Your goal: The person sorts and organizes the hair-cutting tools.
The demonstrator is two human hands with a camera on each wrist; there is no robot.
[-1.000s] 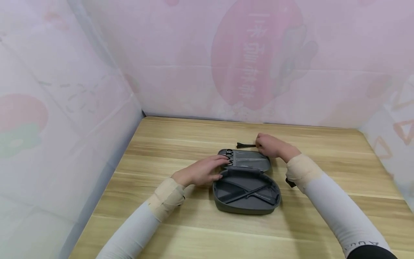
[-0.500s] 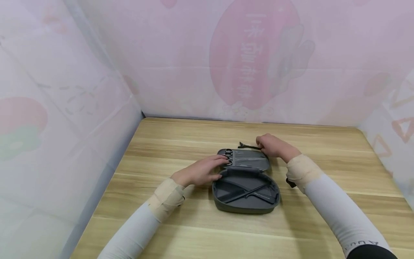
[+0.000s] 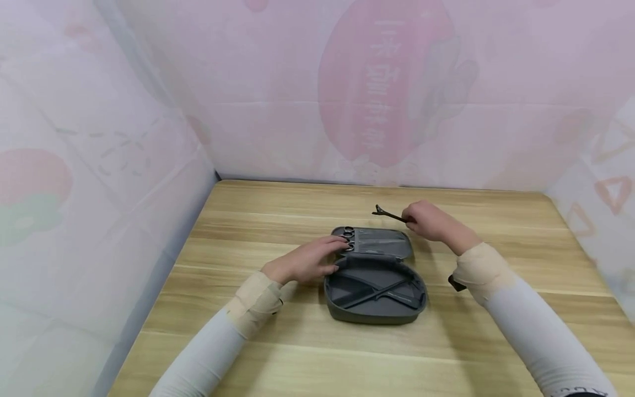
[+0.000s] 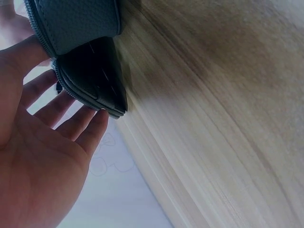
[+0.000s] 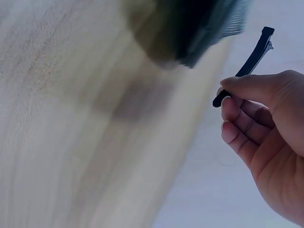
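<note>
Now we see the right hand (image 3: 428,221) pinching a black hair clip (image 3: 388,214) by 1 end, lifted above the bench (image 3: 258,342). Its long axis points left from the grip, just behind the open grey case (image 3: 375,289). The left hand (image 3: 307,262) rests flat-fingered against the case's lid.

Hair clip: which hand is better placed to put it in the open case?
Right, probably. The right hand already pinches the hair clip just beyond the case. The left hand rests flat on the case's left edge, steadying it.
</note>
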